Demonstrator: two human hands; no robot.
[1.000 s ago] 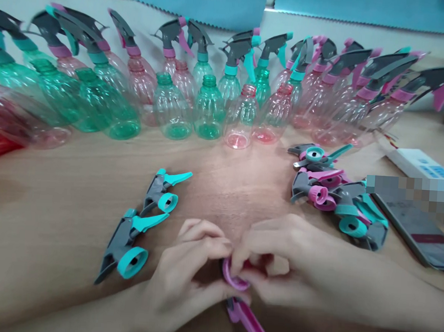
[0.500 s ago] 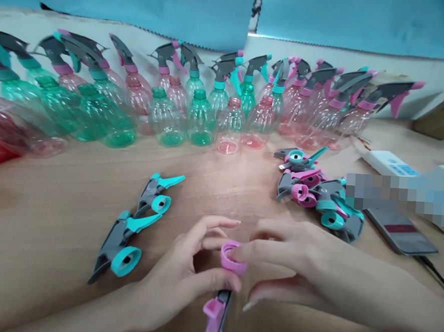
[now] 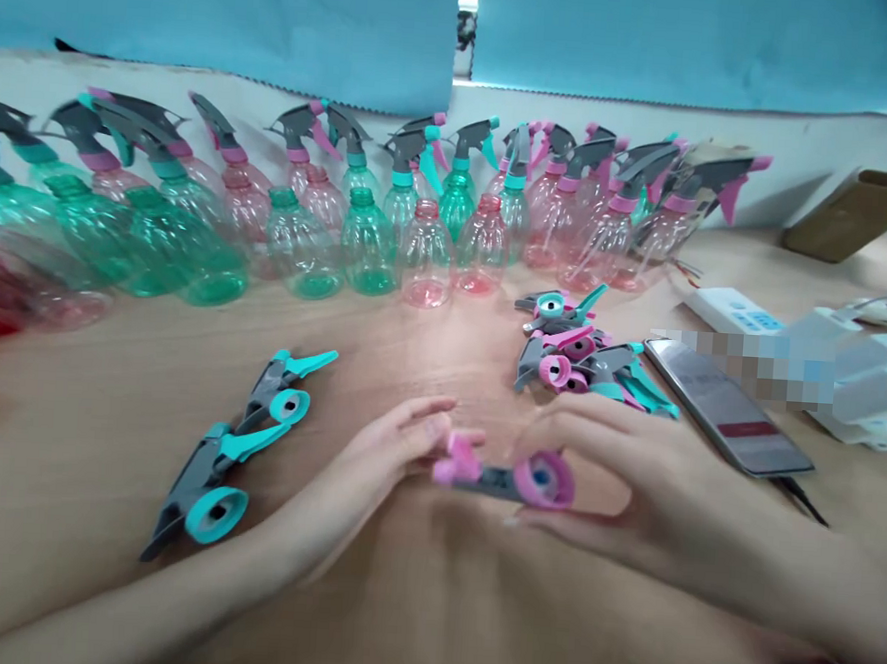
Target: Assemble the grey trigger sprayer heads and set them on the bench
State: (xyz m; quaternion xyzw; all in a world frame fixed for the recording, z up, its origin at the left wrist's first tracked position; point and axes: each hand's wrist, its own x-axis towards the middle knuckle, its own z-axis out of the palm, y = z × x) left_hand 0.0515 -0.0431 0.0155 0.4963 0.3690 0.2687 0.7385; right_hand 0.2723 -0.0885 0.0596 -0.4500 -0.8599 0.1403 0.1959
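A pink-and-grey trigger spray head (image 3: 498, 483) lies sideways between my hands, its open collar facing me. My right hand (image 3: 630, 484) grips it by the pink collar (image 3: 547, 479), thumb below and fingers above. At the other end, the closed fingers of my left hand (image 3: 399, 435) are on the pink trigger and nozzle; blur hides their exact hold. Two turquoise-and-grey spray heads, a nearer one (image 3: 198, 487) and a farther one (image 3: 278, 392), lie left of my left hand. Beyond my right hand is a pile of pink and turquoise spray heads (image 3: 553, 369).
Green and pink clear bottles stand in rows along the wall, some open-necked, like this pink bottle (image 3: 427, 256), others with spray heads on. A phone (image 3: 731, 410) with a cable, a white power strip (image 3: 730, 311) and a brown box (image 3: 848, 217) are at the right.
The pink spray head has turned from pointing towards me to lying crosswise. My right hand has gone from a finger in its collar to gripping the collar. My left hand has shifted to the trigger end.
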